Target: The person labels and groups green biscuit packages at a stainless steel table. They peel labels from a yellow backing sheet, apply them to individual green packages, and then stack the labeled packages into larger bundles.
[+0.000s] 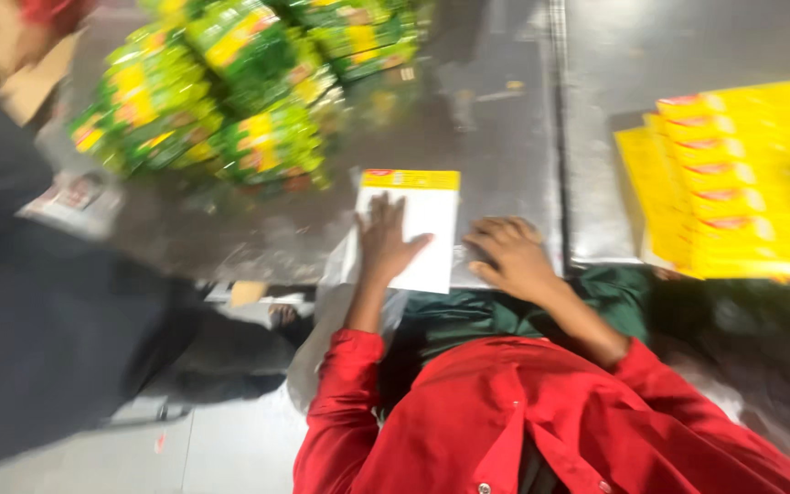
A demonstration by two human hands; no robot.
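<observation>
My left hand (384, 240) lies flat with fingers spread on a white card with a yellow top strip (424, 224), which rests on the steel table (505, 146) near its front edge. My right hand (507, 256) sits just right of the card, fingers curled against the table edge, holding nothing that I can see. Both my sleeves are red. A clear plastic bag (336, 274) hangs off the table edge beneath the card. The view is blurred.
A heap of green and yellow packets (221, 82) lies at the table's far left. A fanned stack of yellow cards (733, 183) sits at the right. Another person in dark clothing (38, 302) stands at the left.
</observation>
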